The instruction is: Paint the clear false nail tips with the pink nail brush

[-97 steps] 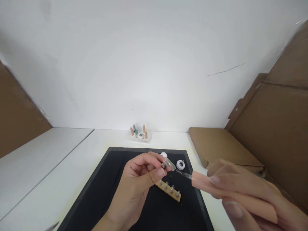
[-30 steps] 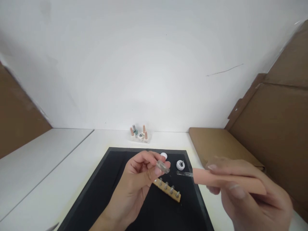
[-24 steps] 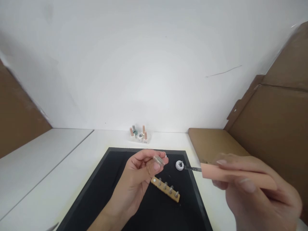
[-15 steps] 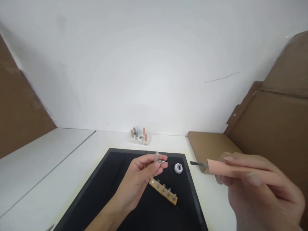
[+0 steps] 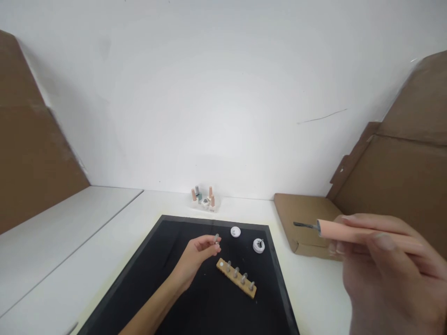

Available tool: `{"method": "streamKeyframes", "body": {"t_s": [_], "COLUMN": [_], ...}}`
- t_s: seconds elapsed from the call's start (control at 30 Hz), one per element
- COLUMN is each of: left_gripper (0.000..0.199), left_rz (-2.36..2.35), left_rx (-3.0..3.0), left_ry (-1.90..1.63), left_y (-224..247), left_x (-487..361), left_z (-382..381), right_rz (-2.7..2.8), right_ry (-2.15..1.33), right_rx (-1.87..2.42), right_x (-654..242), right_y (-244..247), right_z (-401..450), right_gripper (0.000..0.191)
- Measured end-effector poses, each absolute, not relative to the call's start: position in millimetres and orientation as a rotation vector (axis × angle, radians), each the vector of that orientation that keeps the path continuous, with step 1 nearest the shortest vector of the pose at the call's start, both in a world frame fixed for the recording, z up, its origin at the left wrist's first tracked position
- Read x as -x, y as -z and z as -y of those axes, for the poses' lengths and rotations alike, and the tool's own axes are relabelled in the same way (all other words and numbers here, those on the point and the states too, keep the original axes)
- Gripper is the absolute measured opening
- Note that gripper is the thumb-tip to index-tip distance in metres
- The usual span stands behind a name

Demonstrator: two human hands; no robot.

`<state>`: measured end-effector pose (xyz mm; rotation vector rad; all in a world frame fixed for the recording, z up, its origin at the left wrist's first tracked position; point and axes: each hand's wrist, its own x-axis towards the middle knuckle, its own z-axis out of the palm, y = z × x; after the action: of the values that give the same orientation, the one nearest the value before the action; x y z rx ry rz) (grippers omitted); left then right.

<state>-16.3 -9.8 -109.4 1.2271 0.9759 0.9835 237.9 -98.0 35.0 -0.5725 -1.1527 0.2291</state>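
My left hand (image 5: 195,256) pinches a small translucent nail tip (image 5: 216,237) on a metallic stem above the black mat (image 5: 146,288). At the right, close to the camera, my right hand (image 5: 394,260) is closed round a peach-coloured brush cap (image 5: 349,231); its dark brush (image 5: 305,225) points left. A wooden strip (image 5: 236,278) with several upright nail tips lies on the mat, right of my left hand. Behind it are a small round white dish (image 5: 235,231) and a round white container (image 5: 259,246) with dark contents.
A clear holder (image 5: 205,207) with several small bottles stands by the white wall (image 5: 223,116). A flat cardboard box (image 5: 303,209) lies right of the mat, and upright cardboard (image 5: 401,177) stands at the right. More cardboard (image 5: 35,139) is at the left.
My left hand has moved left and away from the camera with the nail tip, uncovering the small white dish. My right hand has shifted right and slightly up with the brush.
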Motion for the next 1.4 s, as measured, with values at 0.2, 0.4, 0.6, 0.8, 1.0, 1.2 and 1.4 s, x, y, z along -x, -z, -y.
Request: {"method": "streamKeyframes", "body": {"t_s": [0.2, 0.4, 0.6, 0.8, 1.0, 1.2, 1.4], "left_gripper": [0.031, 0.032, 0.032, 0.033, 0.032, 0.03, 0.031], "left_rz": [-1.023, -1.054, -1.084, -1.095, -1.096, -1.129, -1.156], "left_rx": [-1.459, -1.542, -1.57, -1.598, -1.657, -1.735, -1.789], "left_ry": [-0.897, -0.797, -0.756, -0.736, -0.741, -0.738, -0.683], "left_y": [149.9, 185.5, 205.7, 213.0, 211.6, 203.4, 194.5], "left_x": [22.7, 14.7, 6.4, 3.9, 0.1, -2.6, -0.6], "left_z": [-2.2, -6.2, -8.3, -13.5, -12.7, -12.2, -12.3], "right_rz": [1.145, 1.106, 1.115, 1.137, 1.144, 1.13, 1.137], "right_ry": [-0.247, -0.208, -0.216, -0.193, -0.179, -0.18, -0.154], "right_rx": [0.602, 0.671, 0.688, 0.655, 0.679, 0.701, 0.622], "right_x": [-244.4, -249.8, -256.5, -260.6, -265.6, -267.3, -264.8], "right_y": [-32.2, -30.5, -27.2, -24.6, -21.2, -20.6, -20.9], "right_z": [100.4, 96.5, 93.4, 89.7, 88.8, 85.5, 82.0], "right_gripper": [0.014, 0.015, 0.011, 0.011, 0.011, 0.012, 0.019]}}
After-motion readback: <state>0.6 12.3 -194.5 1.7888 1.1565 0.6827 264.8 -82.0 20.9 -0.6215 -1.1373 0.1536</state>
